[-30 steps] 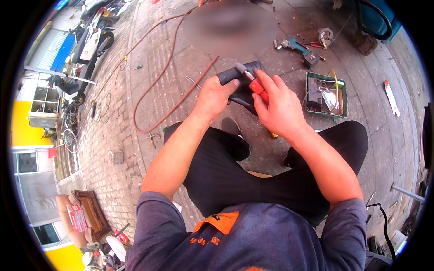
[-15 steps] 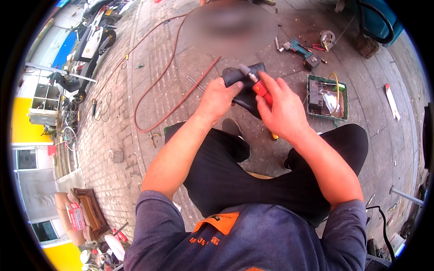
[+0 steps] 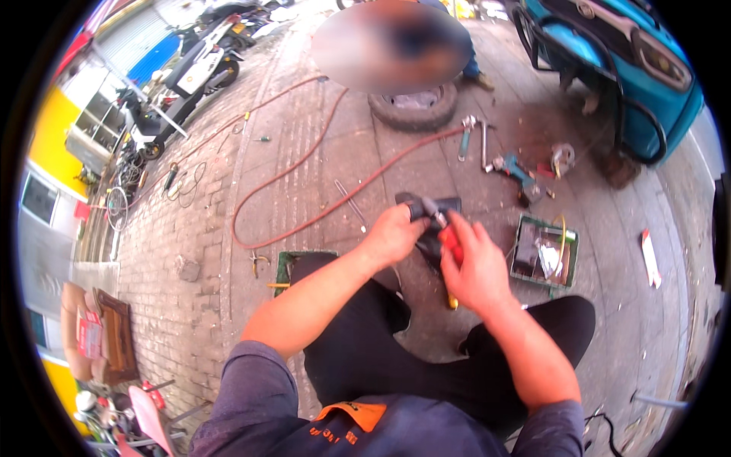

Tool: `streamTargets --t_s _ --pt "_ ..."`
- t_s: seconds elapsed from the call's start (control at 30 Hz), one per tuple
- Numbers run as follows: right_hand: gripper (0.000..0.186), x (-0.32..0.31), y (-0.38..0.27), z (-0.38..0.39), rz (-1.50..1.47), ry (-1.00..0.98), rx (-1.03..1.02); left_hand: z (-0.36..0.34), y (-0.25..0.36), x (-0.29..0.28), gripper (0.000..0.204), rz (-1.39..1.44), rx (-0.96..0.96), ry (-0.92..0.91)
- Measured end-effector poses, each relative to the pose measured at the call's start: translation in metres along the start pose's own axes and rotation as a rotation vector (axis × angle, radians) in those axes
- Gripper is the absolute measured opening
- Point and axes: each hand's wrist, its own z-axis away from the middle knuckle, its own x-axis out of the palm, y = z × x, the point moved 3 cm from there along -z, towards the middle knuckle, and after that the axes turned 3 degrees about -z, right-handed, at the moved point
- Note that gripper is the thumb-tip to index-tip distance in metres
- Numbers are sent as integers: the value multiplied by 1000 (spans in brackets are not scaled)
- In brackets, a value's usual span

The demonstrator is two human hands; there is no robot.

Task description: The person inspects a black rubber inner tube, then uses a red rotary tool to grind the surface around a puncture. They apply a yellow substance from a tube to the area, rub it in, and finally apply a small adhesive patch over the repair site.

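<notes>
My left hand grips a black rubber piece over the pavement between my knees, thumb across its upper part. My right hand is wrapped round a red-bodied tool with a grey pointed tip, which lies against or just over the rubber; contact is unclear. A yellow-handled item shows just below. A green crate holding assorted items and a yellow hose stands at my right.
Ahead, a person, mostly blurred, is by a tyre. Red hose, a cordless tool and hand tools lie on the paving. A teal vehicle stands upper right, scooters upper left, an armchair left.
The view has tilted up, revealing more of the tyre, person and teal vehicle, so my hands appear lower. Both keep their grips on the rubber and red tool.
</notes>
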Motion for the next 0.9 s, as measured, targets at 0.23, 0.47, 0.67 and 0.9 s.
streamTargets --t_s 0.23,0.47,0.67,0.9 --pt "63 -1 1 -2 23 28 29 -7 6 4 16 -3 84 25" --pt "60 10 42 -3 -540 29 248 2 7 0 20 46 -5 -18" --pt "49 15 61 -9 -1044 131 579 -3 2 6 29 511 -52 -99" --pt "54 3 57 -9 -1170 66 595 5 23 5 32 96 170 -43"
